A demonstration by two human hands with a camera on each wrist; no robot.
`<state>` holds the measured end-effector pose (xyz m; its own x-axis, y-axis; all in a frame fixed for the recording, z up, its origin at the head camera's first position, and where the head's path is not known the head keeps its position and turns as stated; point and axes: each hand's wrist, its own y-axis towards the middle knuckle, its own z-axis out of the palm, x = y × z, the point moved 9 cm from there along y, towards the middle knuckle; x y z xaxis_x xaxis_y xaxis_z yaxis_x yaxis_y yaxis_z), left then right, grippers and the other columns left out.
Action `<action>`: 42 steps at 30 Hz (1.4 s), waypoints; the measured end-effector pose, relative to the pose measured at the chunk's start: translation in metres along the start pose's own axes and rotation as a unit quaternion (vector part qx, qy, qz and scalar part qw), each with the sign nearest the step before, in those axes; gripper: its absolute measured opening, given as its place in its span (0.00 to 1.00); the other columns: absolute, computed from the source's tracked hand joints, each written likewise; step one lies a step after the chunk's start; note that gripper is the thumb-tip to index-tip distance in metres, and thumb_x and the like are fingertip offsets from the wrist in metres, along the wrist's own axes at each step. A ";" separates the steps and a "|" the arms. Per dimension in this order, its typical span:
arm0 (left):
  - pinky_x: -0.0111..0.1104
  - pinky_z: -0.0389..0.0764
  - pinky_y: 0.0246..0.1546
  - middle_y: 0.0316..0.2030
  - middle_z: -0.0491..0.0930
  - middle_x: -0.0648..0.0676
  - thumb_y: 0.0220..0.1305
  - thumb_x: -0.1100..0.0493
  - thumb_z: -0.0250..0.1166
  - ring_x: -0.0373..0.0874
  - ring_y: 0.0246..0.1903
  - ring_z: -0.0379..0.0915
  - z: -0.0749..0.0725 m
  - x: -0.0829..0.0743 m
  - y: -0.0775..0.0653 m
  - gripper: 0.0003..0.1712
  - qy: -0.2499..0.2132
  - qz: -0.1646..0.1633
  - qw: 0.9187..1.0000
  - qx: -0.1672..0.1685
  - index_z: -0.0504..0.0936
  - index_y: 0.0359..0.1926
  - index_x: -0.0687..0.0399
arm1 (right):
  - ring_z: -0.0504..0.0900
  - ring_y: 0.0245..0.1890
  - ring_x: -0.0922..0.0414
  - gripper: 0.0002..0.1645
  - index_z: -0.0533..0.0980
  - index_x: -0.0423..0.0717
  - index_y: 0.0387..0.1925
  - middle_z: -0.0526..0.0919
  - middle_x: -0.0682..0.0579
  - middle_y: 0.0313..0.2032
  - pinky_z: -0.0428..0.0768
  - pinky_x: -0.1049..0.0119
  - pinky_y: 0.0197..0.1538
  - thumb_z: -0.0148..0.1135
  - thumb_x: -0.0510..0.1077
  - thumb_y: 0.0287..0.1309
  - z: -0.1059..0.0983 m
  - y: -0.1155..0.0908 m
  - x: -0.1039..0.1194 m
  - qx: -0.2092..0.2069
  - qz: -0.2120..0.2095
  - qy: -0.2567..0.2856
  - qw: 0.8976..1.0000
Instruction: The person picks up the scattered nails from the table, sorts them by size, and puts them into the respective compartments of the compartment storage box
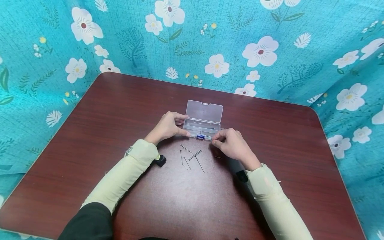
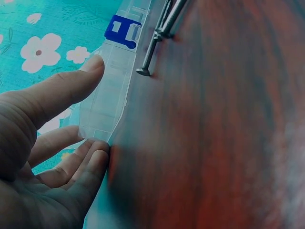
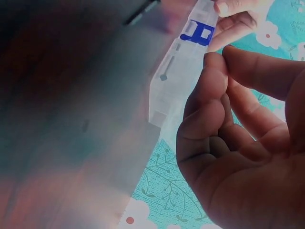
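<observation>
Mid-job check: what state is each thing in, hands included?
Clear box: open, on the table
Lid: swung back
Blue latch: unfastened
Loose nails: scattered on the table
Nail in box: apparently lying flat
Left hand: holding box's left end
Right hand: fingers curled; any held item unclear

Head view: bright and largely sharp. A pale glare patch lies on the near middle of the table (image 1: 168, 196); a dark shadow runs along the inner side of the right sleeve (image 1: 276, 200). Wrist views: dimmer and hazy, with teal and reddish casts over blurred table grain. Right wrist view: the right hand (image 3: 248, 152) is heavily shaded, the clear box (image 3: 174, 71) pale and soft-edged.
</observation>
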<state>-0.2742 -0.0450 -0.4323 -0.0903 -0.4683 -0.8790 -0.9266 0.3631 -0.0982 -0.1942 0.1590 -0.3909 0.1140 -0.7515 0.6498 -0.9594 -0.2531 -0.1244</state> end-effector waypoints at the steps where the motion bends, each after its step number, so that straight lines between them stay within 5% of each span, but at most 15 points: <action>1: 0.36 0.79 0.54 0.49 0.84 0.56 0.39 0.59 0.87 0.46 0.48 0.80 0.000 0.000 0.000 0.41 0.000 0.000 1.000 -0.001 0.83 0.60 0.55 | 0.78 0.30 0.57 0.04 0.87 0.45 0.33 0.85 0.57 0.27 0.76 0.60 0.36 0.67 0.38 0.62 0.001 -0.002 0.000 0.004 -0.001 -0.002 1.000; 34: 0.37 0.79 0.54 0.50 0.83 0.56 0.38 0.60 0.87 0.47 0.49 0.80 0.000 -0.002 -0.002 0.42 -0.003 -0.010 1.000 0.003 0.83 0.60 0.55 | 0.77 0.23 0.64 0.07 0.84 0.50 0.24 0.82 0.63 0.21 0.78 0.63 0.33 0.76 0.38 0.51 0.020 -0.031 -0.017 0.030 -0.029 -0.067 0.997; 42: 0.37 0.79 0.54 0.50 0.84 0.56 0.39 0.60 0.87 0.47 0.49 0.80 0.001 0.000 -0.002 0.42 0.001 -0.007 1.000 0.004 0.83 0.60 0.55 | 0.72 0.22 0.62 0.13 0.79 0.53 0.21 0.76 0.62 0.19 0.75 0.62 0.33 0.67 0.36 0.58 0.027 -0.034 -0.013 0.058 -0.035 -0.118 0.991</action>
<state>-0.2724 -0.0447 -0.4324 -0.0777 -0.4752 -0.8765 -0.9251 0.3621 -0.1143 -0.1564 0.1605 -0.4150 0.2501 -0.8473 0.4685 -0.9123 -0.3683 -0.1790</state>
